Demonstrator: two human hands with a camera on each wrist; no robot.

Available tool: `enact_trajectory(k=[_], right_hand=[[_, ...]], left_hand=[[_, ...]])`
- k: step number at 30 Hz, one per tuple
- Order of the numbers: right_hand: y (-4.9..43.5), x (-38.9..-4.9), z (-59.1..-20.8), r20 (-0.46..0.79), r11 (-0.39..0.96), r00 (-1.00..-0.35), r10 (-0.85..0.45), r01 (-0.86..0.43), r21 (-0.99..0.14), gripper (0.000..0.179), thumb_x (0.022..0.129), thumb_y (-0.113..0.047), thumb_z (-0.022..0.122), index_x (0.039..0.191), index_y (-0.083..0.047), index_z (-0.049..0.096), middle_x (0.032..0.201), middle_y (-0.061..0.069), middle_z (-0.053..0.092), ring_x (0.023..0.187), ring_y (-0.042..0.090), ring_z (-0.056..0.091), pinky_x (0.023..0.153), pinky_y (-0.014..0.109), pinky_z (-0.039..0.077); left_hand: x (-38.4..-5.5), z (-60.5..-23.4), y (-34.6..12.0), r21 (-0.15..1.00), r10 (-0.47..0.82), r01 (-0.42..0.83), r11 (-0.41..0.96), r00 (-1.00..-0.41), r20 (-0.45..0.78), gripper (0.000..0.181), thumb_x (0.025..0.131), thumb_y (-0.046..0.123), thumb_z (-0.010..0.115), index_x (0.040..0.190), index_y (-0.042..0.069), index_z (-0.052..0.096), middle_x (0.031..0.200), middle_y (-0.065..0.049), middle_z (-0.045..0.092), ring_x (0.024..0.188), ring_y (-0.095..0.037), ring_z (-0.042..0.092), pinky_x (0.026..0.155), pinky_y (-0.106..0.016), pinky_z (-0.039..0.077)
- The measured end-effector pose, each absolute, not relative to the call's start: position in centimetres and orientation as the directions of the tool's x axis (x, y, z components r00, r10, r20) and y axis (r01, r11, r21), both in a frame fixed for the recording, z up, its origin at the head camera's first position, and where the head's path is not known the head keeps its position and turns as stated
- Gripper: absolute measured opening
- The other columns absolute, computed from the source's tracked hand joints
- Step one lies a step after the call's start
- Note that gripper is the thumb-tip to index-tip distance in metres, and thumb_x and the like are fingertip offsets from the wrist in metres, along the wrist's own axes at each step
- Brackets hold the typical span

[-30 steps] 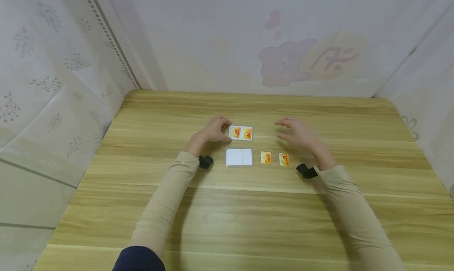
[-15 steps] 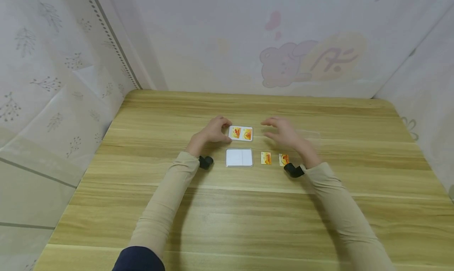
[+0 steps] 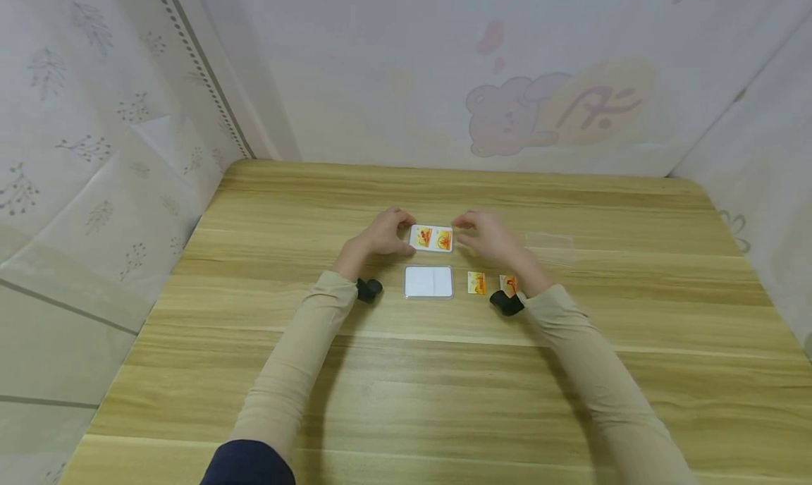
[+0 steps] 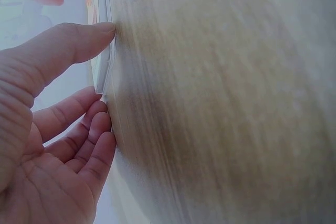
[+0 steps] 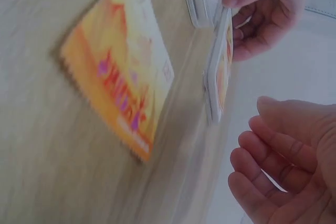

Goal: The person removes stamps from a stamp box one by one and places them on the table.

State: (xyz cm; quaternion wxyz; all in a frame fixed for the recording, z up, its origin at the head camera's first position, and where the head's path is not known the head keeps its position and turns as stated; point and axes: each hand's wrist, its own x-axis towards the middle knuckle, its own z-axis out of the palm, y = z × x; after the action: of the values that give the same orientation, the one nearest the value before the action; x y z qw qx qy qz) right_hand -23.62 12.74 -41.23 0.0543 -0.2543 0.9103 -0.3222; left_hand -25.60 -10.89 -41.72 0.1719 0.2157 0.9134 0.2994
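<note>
My left hand (image 3: pixel 380 232) grips the left end of a clear flat stamp case (image 3: pixel 432 249), thumb at the near edge and fingers at the far corner. Two orange-yellow stamps, one red-orange stamp (image 3: pixel 423 237) and one with a round motif (image 3: pixel 443 240), lie side by side on its white insert. My right hand (image 5: pixel 289 161) holds nothing, its fingers loosely bent just off the case's right end. Nearer to me is a second case (image 3: pixel 428 282) with a bare white insert. To its right lie two loose stamps, one fully visible stamp (image 3: pixel 476 283) and one stamp (image 3: pixel 508 283) partly behind the wrist camera.
A thin transparent cover (image 3: pixel 550 250) lies flat on the wooden table (image 3: pixel 406 386), right of my right hand. Black wrist cameras, a left camera (image 3: pixel 369 290) and a right camera (image 3: pixel 507 303), hang below the wrists. Patterned curtains (image 3: pixel 355 69) surround the table's back and sides.
My right hand has swept left across the table to the right end of the stamp case, its wrist camera now overlapping one loose stamp. The left hand keeps its place.
</note>
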Motion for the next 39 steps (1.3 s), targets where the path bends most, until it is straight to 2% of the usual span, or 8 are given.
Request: enact_trajectory(k=[5, 15, 30, 39], right_hand=[[11.8, -23.9, -41.5, 0.053, 0.678, -0.875, -0.481, -0.409, -0.61, 0.026, 0.089, -0.009, 0.063, 0.109, 0.007, 0.063, 0.109, 0.02, 0.062, 0.102, 0.032, 0.057, 0.089, 0.042, 0.047], [10.6, -24.5, -42.0, -0.002, 0.721, -0.897, -0.443, -0.355, -0.595, 0.028, 0.087, -0.006, 0.064, 0.11, 0.009, 0.062, 0.109, 0.022, 0.06, 0.101, 0.032, 0.057, 0.089, 0.04, 0.048], [9.7, -24.9, -41.8, -0.06, 0.76, -0.908, -0.415, -0.31, -0.571, 0.018, 0.082, -0.004, 0.07, 0.095, 0.006, 0.063, 0.091, 0.016, 0.058, 0.085, 0.026, 0.052, 0.075, 0.034, 0.046], [9.3, -25.0, -41.5, -0.075, 0.771, -0.914, -0.398, -0.289, -0.568, 0.015, 0.081, -0.003, 0.07, 0.09, 0.006, 0.062, 0.083, 0.013, 0.056, 0.077, 0.023, 0.049, 0.068, 0.032, 0.043]], left_hand=[[-25.6, -41.8, -11.0, 0.63, 0.498, 0.287, 0.721, -0.848, -0.184, 0.057, 0.077, 0.013, 0.075, 0.126, -0.004, 0.051, 0.124, -0.017, 0.047, 0.116, -0.03, 0.043, 0.102, -0.037, 0.035], [-25.7, -41.9, -11.0, 0.631, 0.5, 0.287, 0.721, -0.846, -0.187, 0.057, 0.077, 0.014, 0.075, 0.126, -0.004, 0.051, 0.124, -0.017, 0.047, 0.116, -0.029, 0.043, 0.103, -0.037, 0.035], [-25.6, -41.6, -11.0, 0.635, 0.492, 0.271, 0.723, -0.848, -0.199, 0.058, 0.078, 0.013, 0.075, 0.127, -0.003, 0.051, 0.123, -0.016, 0.046, 0.116, -0.029, 0.042, 0.102, -0.037, 0.035], [-25.6, -41.7, -11.0, 0.629, 0.497, 0.286, 0.723, -0.847, -0.186, 0.058, 0.077, 0.013, 0.075, 0.126, -0.004, 0.052, 0.123, -0.017, 0.047, 0.116, -0.029, 0.043, 0.102, -0.038, 0.035]])
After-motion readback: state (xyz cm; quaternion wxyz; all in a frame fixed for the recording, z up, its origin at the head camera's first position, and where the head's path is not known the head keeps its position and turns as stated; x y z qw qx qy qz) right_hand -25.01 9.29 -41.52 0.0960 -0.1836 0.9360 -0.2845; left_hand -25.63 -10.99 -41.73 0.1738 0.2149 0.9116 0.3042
